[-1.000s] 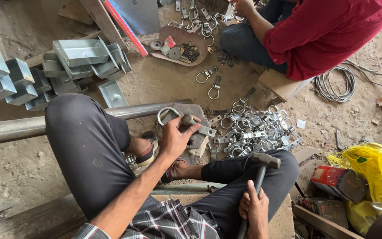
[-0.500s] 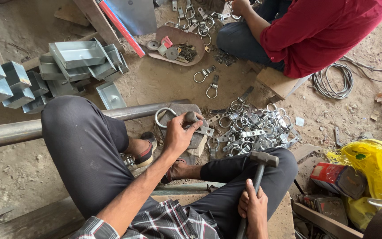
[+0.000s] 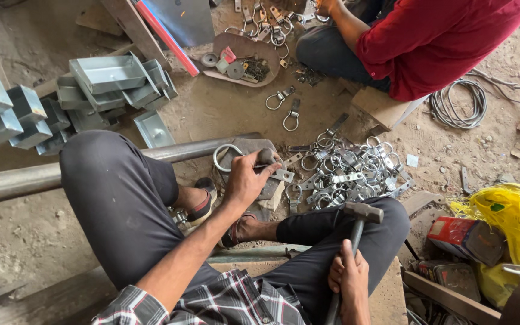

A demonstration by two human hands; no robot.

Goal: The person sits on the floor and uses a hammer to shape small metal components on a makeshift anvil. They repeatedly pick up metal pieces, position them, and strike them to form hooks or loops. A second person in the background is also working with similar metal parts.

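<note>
Two hands, one on the ring clamp, one on the hammer.

The left hand [image 3: 249, 179] is closed over a metal ring clamp [image 3: 231, 157], pinning it to a flat block [image 3: 254, 146] just beside the long pipe [image 3: 43, 176]; the ring sticks out to the left of the fingers, the strap tail to the right. The right hand [image 3: 349, 284] grips the handle of a hammer [image 3: 362, 213], whose shaft runs up and away from the body, head resting near the right knee, to the right of the clamp. Beyond lies a pile of clamps [image 3: 347, 171], then a person in a red shirt [image 3: 434, 42].
</note>
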